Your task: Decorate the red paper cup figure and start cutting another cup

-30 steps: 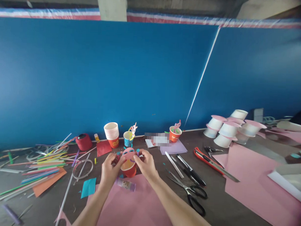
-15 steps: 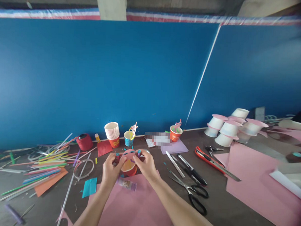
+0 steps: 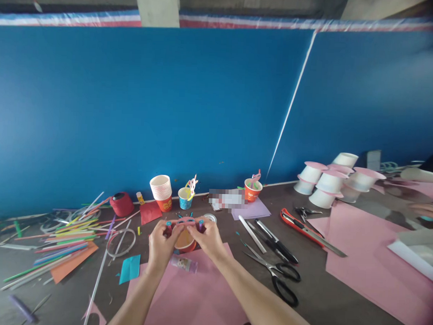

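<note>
left hand [image 3: 161,245] and right hand [image 3: 208,239] both grip pink piece [image 3: 185,221] at orange cup [image 3: 186,249]; blue cup [image 3: 185,201] stands near desk's [image 3: 315,284] far edge.

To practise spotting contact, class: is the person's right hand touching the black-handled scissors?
Apart. The head view shows it plainly: dark tabletop is visible between the right hand and the black-handled scissors.
</note>
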`<state>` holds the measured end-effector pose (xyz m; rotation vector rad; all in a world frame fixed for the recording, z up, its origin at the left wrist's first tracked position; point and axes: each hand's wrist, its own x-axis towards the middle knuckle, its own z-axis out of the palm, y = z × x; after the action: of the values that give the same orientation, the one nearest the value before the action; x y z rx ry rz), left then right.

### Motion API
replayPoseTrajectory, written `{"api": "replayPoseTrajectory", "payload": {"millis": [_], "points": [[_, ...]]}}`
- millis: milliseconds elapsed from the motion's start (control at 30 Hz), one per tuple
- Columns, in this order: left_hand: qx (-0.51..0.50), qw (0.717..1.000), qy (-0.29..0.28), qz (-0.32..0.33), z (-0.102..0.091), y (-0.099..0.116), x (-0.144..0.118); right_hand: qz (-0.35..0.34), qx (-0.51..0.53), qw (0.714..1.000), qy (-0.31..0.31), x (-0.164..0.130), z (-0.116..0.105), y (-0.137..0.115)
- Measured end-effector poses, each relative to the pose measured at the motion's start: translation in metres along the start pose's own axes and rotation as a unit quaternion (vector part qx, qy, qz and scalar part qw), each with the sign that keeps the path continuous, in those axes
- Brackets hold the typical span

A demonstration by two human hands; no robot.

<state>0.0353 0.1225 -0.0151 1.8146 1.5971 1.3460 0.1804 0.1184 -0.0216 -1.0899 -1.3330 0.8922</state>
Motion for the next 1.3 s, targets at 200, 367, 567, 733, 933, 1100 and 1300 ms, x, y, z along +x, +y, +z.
{"api": "replayPoseTrajectory", "payload": {"millis": [200,367,567,733,933,1100,1300], "points": [[-0.006,0.999,-0.001,-0.033,0.000,-0.001,0.001,-0.006,-0.011,1.000,-0.016,0.001,0.001,0.003],[-0.017,0.998,-0.004,-0.057,0.002,-0.006,0.002,-0.007,-0.020,1.000,-0.019,0.001,0.000,0.002],[-0.053,0.997,-0.003,-0.055,0.004,-0.009,0.003,0.014,0.015,1.000,-0.009,0.001,-0.001,0.001],[-0.206,0.976,-0.023,-0.063,0.009,-0.016,0.004,0.032,0.040,0.998,0.025,0.007,-0.003,0.006],[-0.336,0.933,-0.027,-0.127,0.010,-0.015,0.004,0.034,0.061,0.997,0.034,0.011,-0.008,0.005],[-0.284,0.948,0.005,-0.141,0.010,-0.017,0.007,0.047,0.099,0.994,0.017,0.008,-0.011,0.001],[-0.235,0.966,0.007,-0.110,0.006,-0.017,0.008,0.069,0.122,0.990,0.009,0.009,-0.009,0.009]]}}
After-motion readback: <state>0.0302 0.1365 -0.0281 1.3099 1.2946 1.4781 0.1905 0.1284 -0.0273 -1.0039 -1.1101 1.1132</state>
